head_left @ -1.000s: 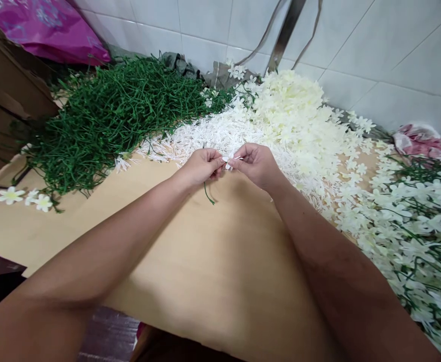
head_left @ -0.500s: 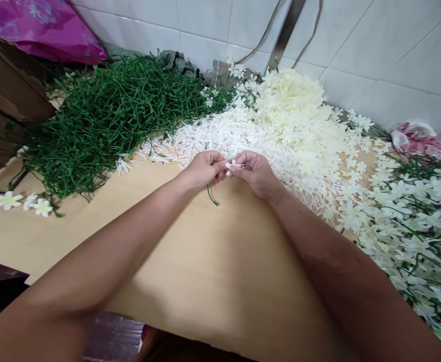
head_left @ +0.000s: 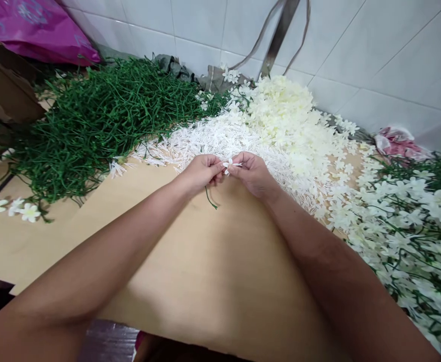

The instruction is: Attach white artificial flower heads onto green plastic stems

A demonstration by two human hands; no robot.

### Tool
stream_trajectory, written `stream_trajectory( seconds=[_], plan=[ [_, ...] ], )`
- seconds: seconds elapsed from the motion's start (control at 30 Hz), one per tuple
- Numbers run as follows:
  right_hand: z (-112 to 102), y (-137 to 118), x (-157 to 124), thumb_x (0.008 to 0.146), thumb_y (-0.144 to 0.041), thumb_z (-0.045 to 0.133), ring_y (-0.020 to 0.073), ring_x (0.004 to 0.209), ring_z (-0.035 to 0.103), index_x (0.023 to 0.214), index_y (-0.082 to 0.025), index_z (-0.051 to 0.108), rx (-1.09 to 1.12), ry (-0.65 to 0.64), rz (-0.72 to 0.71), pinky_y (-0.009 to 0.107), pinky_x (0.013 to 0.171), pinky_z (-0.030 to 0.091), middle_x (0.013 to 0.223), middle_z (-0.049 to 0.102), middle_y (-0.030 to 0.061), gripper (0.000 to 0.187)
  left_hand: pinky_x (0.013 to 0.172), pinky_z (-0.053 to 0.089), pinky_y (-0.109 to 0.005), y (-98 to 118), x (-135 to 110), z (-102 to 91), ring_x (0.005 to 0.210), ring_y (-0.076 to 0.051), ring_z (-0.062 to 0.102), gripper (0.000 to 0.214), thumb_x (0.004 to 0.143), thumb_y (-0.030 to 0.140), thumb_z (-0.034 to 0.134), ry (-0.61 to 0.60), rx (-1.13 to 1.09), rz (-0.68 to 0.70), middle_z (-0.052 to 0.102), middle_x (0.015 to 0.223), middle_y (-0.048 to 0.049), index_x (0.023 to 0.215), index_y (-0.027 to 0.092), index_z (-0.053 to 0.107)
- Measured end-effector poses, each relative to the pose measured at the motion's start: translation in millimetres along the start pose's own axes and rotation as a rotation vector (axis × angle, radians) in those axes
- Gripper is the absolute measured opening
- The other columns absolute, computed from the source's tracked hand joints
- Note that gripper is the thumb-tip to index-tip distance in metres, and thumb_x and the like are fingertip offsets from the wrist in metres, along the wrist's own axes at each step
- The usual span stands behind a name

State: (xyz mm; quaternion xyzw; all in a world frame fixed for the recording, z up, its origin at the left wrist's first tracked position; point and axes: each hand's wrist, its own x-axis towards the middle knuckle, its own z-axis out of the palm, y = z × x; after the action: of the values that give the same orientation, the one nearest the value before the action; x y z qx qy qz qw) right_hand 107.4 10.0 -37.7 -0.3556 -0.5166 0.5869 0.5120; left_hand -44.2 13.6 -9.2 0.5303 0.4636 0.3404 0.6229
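Observation:
My left hand is closed, its fingers pinched round a thin green artificial stem whose tail hangs below the palm. Between my two hands sits a small white artificial flower, touched by the fingertips of both. My right hand pinches this flower from the right, and fine white threads stick out of it over the fingers. Where stem and flower meet is hidden by my fingers. Just beyond the hands lies a heap of white stamen pieces.
A large pile of green stems lies back left, with cream petals heaped back right. Assembled flowers spread along the right. Brown cardboard covers the table. A cardboard box and pink bag stand left, before a tiled wall.
The view has turned slightly, so the surroundings sit a little further left and lower. My hands keep nearly the same pinch on the stem and flower.

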Motion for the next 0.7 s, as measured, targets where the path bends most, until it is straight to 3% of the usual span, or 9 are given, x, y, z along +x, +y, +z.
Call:
stream_trajectory(
  seconds=[0.23, 0.53, 0.7],
  plan=[
    [-6.1, -3.5, -0.6, 0.051, -0.032, 0.087, 0.0095, 0.062, 0.063, 0.068, -0.019, 0.059, 0.101, -0.030, 0.145, 0.026, 0.070, 0.051, 0.061, 0.065, -0.0046, 0.035, 0.039, 0.029, -0.015, 0.8, 1.2, -0.9, 0.036, -0.003, 0.040, 0.030, 0.090, 0.015, 0.048, -0.045, 0.005, -0.002, 0.046, 0.042, 0.0053, 0.060, 0.013, 0.050],
    [-9.4, -2.9, -0.7, 0.052, -0.031, 0.086, 0.0088, 0.059, 0.060, 0.069, -0.018, 0.062, 0.087, -0.034, 0.138, 0.027, 0.070, 0.051, 0.061, 0.064, -0.0042, 0.033, 0.040, 0.024, -0.016, -4.9, 2.3, -6.9, 0.037, -0.003, 0.036, 0.030, 0.089, 0.023, 0.051, -0.137, -0.037, 0.036, 0.043, 0.043, 0.0052, 0.060, 0.013, 0.051],
    [-7.4, -2.3, -1.2, 0.050, -0.034, 0.087, 0.0091, 0.063, 0.061, 0.067, -0.018, 0.058, -0.029, -0.002, 0.081, 0.026, 0.069, 0.051, 0.065, 0.065, -0.0037, 0.037, 0.042, 0.022, -0.018, -6.0, 2.7, -1.9, 0.037, -0.003, 0.032, 0.027, 0.085, 0.013, 0.052, -0.035, -0.008, 0.054, 0.041, 0.041, 0.0062, 0.058, 0.014, 0.050]
  ],
)
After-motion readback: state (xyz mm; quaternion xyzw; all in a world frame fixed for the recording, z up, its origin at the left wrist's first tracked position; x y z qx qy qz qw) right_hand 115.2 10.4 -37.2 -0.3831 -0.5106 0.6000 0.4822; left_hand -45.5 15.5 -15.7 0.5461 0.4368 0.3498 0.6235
